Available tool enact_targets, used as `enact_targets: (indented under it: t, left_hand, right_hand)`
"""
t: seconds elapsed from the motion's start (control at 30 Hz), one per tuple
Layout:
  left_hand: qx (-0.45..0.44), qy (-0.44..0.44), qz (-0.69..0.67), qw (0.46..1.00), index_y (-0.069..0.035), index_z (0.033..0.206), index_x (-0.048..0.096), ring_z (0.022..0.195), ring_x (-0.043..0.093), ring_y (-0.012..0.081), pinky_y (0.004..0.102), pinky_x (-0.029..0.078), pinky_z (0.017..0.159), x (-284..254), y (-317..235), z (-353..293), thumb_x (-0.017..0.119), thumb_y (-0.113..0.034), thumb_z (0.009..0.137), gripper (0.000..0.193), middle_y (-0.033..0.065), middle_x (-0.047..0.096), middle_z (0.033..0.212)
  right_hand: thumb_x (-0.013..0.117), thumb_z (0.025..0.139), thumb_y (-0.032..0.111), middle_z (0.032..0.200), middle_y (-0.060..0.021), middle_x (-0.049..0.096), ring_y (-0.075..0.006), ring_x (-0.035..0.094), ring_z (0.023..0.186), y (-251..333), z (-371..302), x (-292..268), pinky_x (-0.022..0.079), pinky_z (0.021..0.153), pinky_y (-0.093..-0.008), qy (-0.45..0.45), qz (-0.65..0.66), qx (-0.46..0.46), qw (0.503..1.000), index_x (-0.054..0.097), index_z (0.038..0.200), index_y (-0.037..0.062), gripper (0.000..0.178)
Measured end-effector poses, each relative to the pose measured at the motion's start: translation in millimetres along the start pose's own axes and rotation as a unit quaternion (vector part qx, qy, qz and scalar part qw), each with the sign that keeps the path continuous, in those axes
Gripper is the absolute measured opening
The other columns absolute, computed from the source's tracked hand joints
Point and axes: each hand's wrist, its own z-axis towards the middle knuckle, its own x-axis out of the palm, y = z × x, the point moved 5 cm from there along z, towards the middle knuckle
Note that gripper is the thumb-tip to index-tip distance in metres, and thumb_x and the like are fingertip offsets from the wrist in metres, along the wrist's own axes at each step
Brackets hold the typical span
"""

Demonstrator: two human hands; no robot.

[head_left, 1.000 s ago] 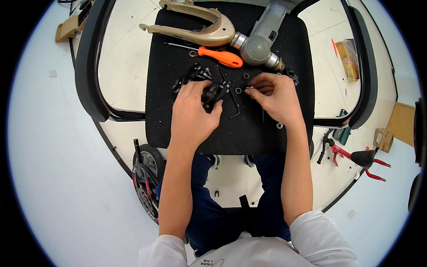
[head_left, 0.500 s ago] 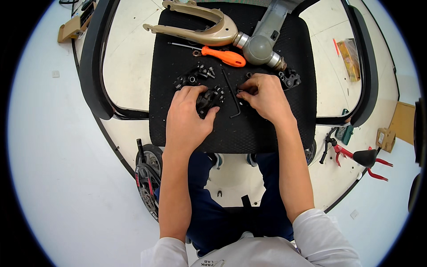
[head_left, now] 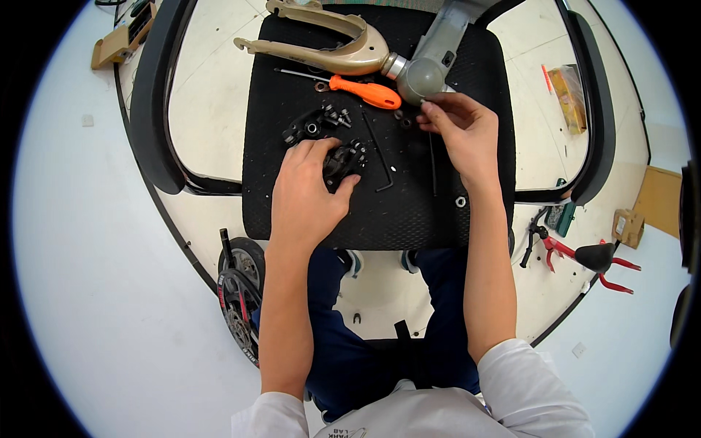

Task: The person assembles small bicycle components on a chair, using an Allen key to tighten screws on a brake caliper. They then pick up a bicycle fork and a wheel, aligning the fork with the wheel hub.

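Observation:
My left hand [head_left: 307,182] lies curved around a black brake caliper [head_left: 342,162], thumb on its near side and fingertips over the far side. Just beyond sits a second black caliper [head_left: 310,125] with silver bolts. My right hand [head_left: 471,135] is raised at the grey rounded head part of a gold bicycle fork [head_left: 358,55], thumb and forefinger pinched together. A tiny light spot shows at those fingertips, too small to name. One black hex key [head_left: 377,150] lies between my hands; another thin black rod [head_left: 434,168] runs below my right fingers.
An orange-handled screwdriver [head_left: 365,91] lies near the fork. By my right forearm is a silver nut [head_left: 461,201] on the black chair seat [head_left: 380,226]. Armrests [head_left: 595,109] rise on both sides. A small bike wheel [head_left: 241,306] and a red bike frame [head_left: 562,248] stand on the floor.
My right hand has moved away and to the right, from beside the hex key up to the fork head. The thin rod and nut under it now show. My left hand stays put.

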Motion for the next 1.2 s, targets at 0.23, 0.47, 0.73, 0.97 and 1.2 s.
enact_targets:
  t: [0.23, 0.47, 0.73, 0.97, 1.2]
  left_hand:
    - [-0.002, 0.005, 0.029, 1.000, -0.002, 0.109, 0.064, 0.098, 0.061, 0.0314, 0.0371, 0.049, 0.086, 3.1, 1.9, 0.6, 0.079, -0.013, 0.070, 0.044, 0.0141, 0.064, 0.105]
    - [-0.150, 0.049, -0.209, 0.965, 0.006, 0.113, 0.061, 0.090, 0.067, 0.0207, 0.0318, 0.055, 0.078, 5.3, 10.6, 4.8, 0.078, -0.009, 0.075, 0.044, 0.0148, 0.066, 0.101]
    - [-0.291, -0.001, -0.624, 0.725, 0.001, 0.103, 0.060, 0.080, 0.063, 0.0179, 0.0293, 0.050, 0.067, 12.6, 24.2, 10.8, 0.057, -0.022, 0.095, 0.025, 0.0112, 0.064, 0.090]
    - [-0.287, 0.001, -0.713, 0.640, -0.003, 0.100, 0.056, 0.077, 0.061, 0.0227, 0.0349, 0.048, 0.065, 15.5, 13.7, 13.4, 0.046, -0.025, 0.098, 0.024, 0.0135, 0.064, 0.088]
    - [-0.218, 0.040, -0.796, 0.563, -0.001, 0.104, 0.056, 0.082, 0.060, 0.0261, 0.0385, 0.048, 0.069, 12.5, 13.4, 13.2, 0.042, -0.020, 0.095, 0.025, 0.0167, 0.063, 0.092]
  right_hand:
    - [0.068, 0.090, 0.011, 0.093, -0.0135, 0.068, -0.0162, 0.065, 0.074, 9.8, -6.2, -33.1, 0.055, 0.064, -0.0268, -0.179, 0.129, 0.014, 0.975, 0.066, 0.107, -0.0053, 0.024]
    - [0.069, 0.086, 0.011, 0.085, -0.0103, 0.068, -0.0144, 0.064, 0.070, 10.1, -5.3, -24.7, 0.052, 0.061, -0.0269, -0.038, -0.023, 0.012, 0.999, 0.068, 0.098, -0.0048, 0.020]
    - [0.072, 0.074, 0.004, 0.083, -0.0149, 0.066, -0.0256, 0.065, 0.070, 16.0, -22.9, 15.0, 0.052, 0.068, -0.0360, 0.107, -0.282, -0.067, 0.951, 0.069, 0.088, -0.0026, 0.016]
    - [0.074, 0.074, 0.017, 0.080, -0.0199, 0.066, -0.0365, 0.066, 0.082, -4.2, -31.8, 52.3, 0.053, 0.078, -0.0434, 0.134, -0.383, -0.070, 0.911, 0.065, 0.077, -0.0028, 0.022]
    - [0.069, 0.068, 0.016, 0.068, -0.0193, 0.065, -0.0323, 0.067, 0.067, 9.0, -24.4, 37.1, 0.053, 0.066, -0.0371, 0.133, -0.309, 0.008, 0.941, 0.063, 0.073, -0.0051, 0.023]
